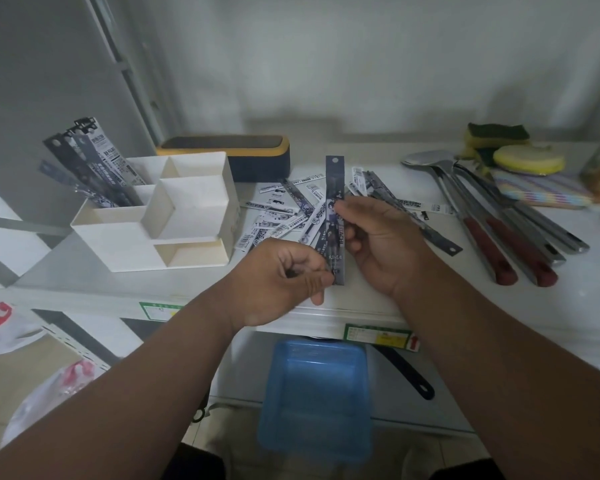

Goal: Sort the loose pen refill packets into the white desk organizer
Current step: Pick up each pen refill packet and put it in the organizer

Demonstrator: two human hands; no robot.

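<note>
Both hands hold one dark pen refill packet (334, 209) upright above the front of the white worktop (465, 306). The left hand (284, 278) pinches its lower end between thumb and curled fingers, while the right hand (378, 237) grips its middle, fingers wrapped round the strip. The packet's top end, with a punched hole, points away toward the wall.

Behind the held strip, a scatter of loose refill packets (284, 209) lies flat on the worktop, overlapping one another, just right of the white desk organizer (174, 220). Several sorted packets (90, 168) already stand tilted in the organizer's back left compartment; its other compartments show only their pale walls.

A dark box with a yellow rim (257, 154) sits behind the organizer. To the right lie metal utensils with red handles (499, 237), and sponges (513, 150) beyond them. A blue plastic stool (316, 393) stands on the floor below
</note>
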